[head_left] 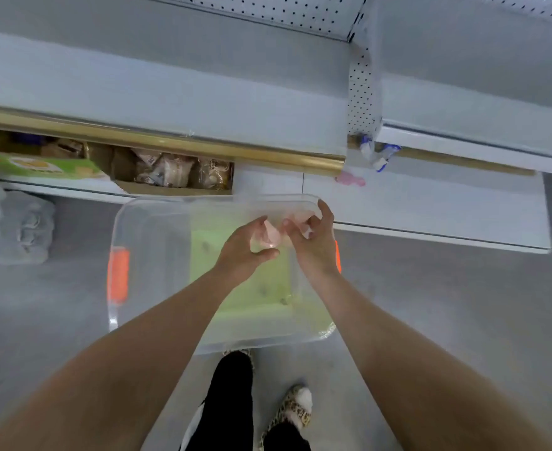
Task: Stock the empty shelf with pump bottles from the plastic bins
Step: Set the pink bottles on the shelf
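We are at the pick-up step: both arms reach down over the bin, which stands on the floor just near of the shelf. The left grip is clamped on a pink bottle, thumb under and fingers over it, above the far right part of the bin. The right grip sits just beside it, fingers curled round a pale pink shape; the blur keeps us from telling whether that is a second bottle or the other end of the same one. By our judgement the next move calls for lifting the load clear of the bin's far wall, carrying it far and right, and standing it upright on the bare white board, where a tall pump top may tip it if it is set down carelessly. Counting: one bin, with two orange latches, the left latch plain and the right latch mostly hidden behind the wrist; one green slab inside it; one pink item, likely a bottle, lying on the shelf by the end of the gold rail; on the left, one carton of packets and one green box
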Demonstrator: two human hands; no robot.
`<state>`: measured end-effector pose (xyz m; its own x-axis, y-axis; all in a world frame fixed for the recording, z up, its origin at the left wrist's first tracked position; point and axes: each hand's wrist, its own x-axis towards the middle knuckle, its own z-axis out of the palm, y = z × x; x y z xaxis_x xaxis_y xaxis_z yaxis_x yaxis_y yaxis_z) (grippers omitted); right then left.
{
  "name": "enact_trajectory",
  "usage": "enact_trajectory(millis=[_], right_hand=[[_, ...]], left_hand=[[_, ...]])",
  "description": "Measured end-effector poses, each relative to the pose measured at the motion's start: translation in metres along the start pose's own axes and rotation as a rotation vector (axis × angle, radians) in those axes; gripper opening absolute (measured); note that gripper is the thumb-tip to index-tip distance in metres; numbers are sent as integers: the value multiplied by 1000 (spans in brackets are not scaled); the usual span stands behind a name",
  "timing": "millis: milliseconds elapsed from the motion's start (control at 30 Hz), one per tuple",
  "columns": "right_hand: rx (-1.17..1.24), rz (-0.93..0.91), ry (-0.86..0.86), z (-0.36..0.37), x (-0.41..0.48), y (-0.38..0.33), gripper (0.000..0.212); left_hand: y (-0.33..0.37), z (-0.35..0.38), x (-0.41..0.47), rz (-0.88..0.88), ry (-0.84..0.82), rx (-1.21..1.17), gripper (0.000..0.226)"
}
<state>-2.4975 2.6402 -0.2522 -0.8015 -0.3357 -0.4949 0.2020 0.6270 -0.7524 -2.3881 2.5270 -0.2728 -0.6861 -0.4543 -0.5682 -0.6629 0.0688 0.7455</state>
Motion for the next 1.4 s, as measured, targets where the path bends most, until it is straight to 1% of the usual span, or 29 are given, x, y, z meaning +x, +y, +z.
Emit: enact_trajectory(millis=[167,267,367,433,500,567,633,733,833,900,967,1033,1100,1233,1300,1367,1400], right_hand=[[6,-24,116,12,10,8,65],[16,-52,184,20,13,8,60],[30,-35,213,27,16,6,52],[10,-40,209,28,18,5,44],[-53,-54,192,27,20,3,31],[-53,-66,169,24,20,3,23],[-22,-63,128,17,19,4,21],[58,-50,54,3,14,-4,24],[116,-40,16,-18,5,-36,29],[190,-32,-30,-35,-2,-66,36],[217,-64,-87,-49,-10,-100,36],[260,-131,-137,-64,-19,-135,26],[304,-207,-162,-81,-30,-171,23],[300,-343,-144,-119,-48,-236,39],[299,-426,-141,-140,-58,-270,41],[295,-530,-131,-163,-71,-303,30],[298,-584,-126,-176,-78,-319,24]], left_hand=[[-15,5,14,26,18,21,63],[-23,3,17,48,-10,91,66],[-23,4,24,65,-35,128,73],[-22,5,29,68,-21,119,69],[-24,6,30,83,-6,115,63],[-26,3,27,87,1,91,59],[-28,-6,22,52,18,18,53],[-23,-26,6,-33,2,-170,40],[-4,-43,-16,-78,-32,-357,34],[21,-55,-28,-63,-33,-392,33],[51,-70,-39,-21,-28,-399,32],[85,-88,-53,42,-28,-408,35],[118,-105,-68,107,-18,-453,38],[179,-137,-94,245,43,-516,41],[209,-150,-102,310,82,-520,35],[237,-162,-108,380,133,-507,29],[251,-168,-111,414,148,-510,30]])
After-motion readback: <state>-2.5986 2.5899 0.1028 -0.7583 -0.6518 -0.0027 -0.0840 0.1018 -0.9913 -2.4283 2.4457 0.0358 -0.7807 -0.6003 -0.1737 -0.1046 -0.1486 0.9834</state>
